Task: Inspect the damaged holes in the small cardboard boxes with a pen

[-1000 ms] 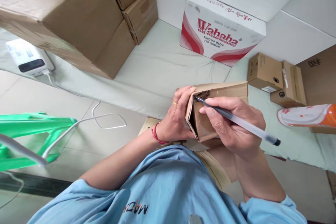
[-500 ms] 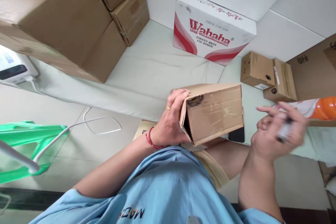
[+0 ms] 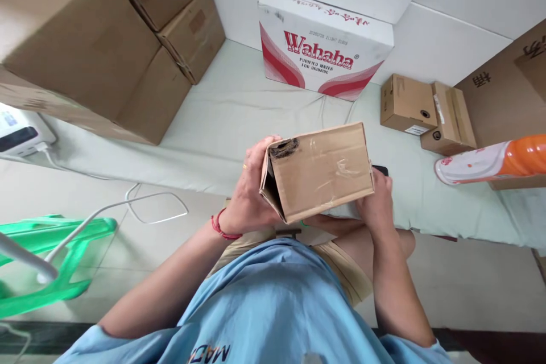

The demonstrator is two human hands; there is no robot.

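Observation:
A brown cardboard box is held up in front of my body, tilted, with a dark, ragged torn spot at its upper left corner and a gap along its left edge. My left hand grips that left end, thumb side up, a ring on one finger and a red cord on the wrist. Against the right end lies my right hand, its fingers curled and partly hidden behind the box. Just beyond this hand, a black flat object shows on the cloth-covered surface, partly covered.
A white and red water carton stands by the wall. Large brown cartons are stacked at left, two small boxes at right. An orange-and-white bottle lies at far right. A green stool and white cable are lower left.
My right hand has come in from the right, where it held a blurred light-and-dark object, to the box's right end. The box and my left hand appear further left in view.

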